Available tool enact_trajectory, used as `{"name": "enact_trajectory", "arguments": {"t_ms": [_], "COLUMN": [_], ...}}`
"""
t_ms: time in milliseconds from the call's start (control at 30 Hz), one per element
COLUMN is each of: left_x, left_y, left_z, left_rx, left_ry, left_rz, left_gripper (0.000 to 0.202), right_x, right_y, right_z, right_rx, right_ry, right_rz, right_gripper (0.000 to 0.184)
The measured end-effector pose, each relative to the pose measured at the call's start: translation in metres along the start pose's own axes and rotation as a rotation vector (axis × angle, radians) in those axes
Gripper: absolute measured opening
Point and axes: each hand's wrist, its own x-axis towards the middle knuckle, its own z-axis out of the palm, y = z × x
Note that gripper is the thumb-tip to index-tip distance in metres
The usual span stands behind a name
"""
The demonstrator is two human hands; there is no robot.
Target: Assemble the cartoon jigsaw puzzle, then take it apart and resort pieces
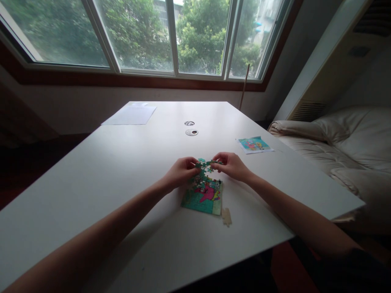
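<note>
On the white worktop point(137, 150) lies the jigsaw puzzle point(205, 201), a loose piece point(226, 217) beside its near right corner, and just beyond the puzzle the left hand point(181, 171) and right hand point(232, 165), slightly apart, pinch linked green pieces point(207, 164), which could pop loose if pulled unevenly.

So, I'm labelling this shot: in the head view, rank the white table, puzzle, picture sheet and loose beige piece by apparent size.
1. White table
2. Puzzle
3. Picture sheet
4. Loose beige piece
</note>
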Motion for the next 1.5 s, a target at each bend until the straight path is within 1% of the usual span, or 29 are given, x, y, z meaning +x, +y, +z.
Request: {"name": "enact_trajectory", "arguments": {"t_ms": [167, 233, 400, 533, 633, 833, 900, 1067, 1200, 1400, 1500], "left_x": [0.003, 0.003, 0.003, 0.002, 0.001, 0.003, 0.004, 0.006, 0.006, 0.006, 0.006], "left_y": [-0.004, -0.005, -0.005, -0.004, -0.005, -0.009, -0.010, -0.013, -0.012, -0.013, -0.013], "left_z": [-0.003, -0.003, -0.003, -0.003, -0.003, -0.004, -0.004, -0.007, -0.007, -0.007, -0.007], "left_rx": [0.056, 0.067, 0.078, 0.055, 0.035, 0.042, 0.058, 0.110, 0.145, 0.177, 0.186], "left_ry": [0.049, 0.058, 0.086, 0.079, 0.071, 0.084, 0.091, 0.083, 0.043, 0.005, -0.006], "left_rz": [0.012, 0.018, 0.034, 0.038, 0.025, 0.021, 0.032, 0.064, 0.086, 0.108, 0.121], "left_gripper": [0.012, 0.012, 0.015, 0.016, 0.019, 0.019, 0.019, 0.021, 0.028, 0.031, 0.031], "right_x": [0.003, 0.004, 0.004, 0.005, 0.005, 0.005, 0.005, 0.006, 0.005, 0.005, 0.005], "right_y": [0.007, 0.010, 0.014, 0.016, 0.015, 0.010, 0.011, 0.012, 0.012, 0.014, 0.009], "right_z": [0.001, 0.002, 0.002, 0.003, 0.003, 0.000, 0.000, 0.010, 0.019, 0.025, 0.026], "right_rx": [0.057, 0.011, -0.185, -0.175, -0.134, -0.252, -0.192, 0.089, 0.153, 0.239, 0.387], "right_ry": [-0.028, -0.012, 0.046, 0.025, 0.018, 0.102, 0.084, 0.046, 0.032, 0.100, 0.061], "right_rz": [-0.011, -0.026, -0.070, -0.072, -0.049, -0.040, -0.041, -0.073, -0.073, -0.043, -0.001], "right_gripper": [0.029, 0.028, 0.021, 0.018, 0.021, 0.026, 0.025, 0.026, 0.025, 0.023, 0.023]}}
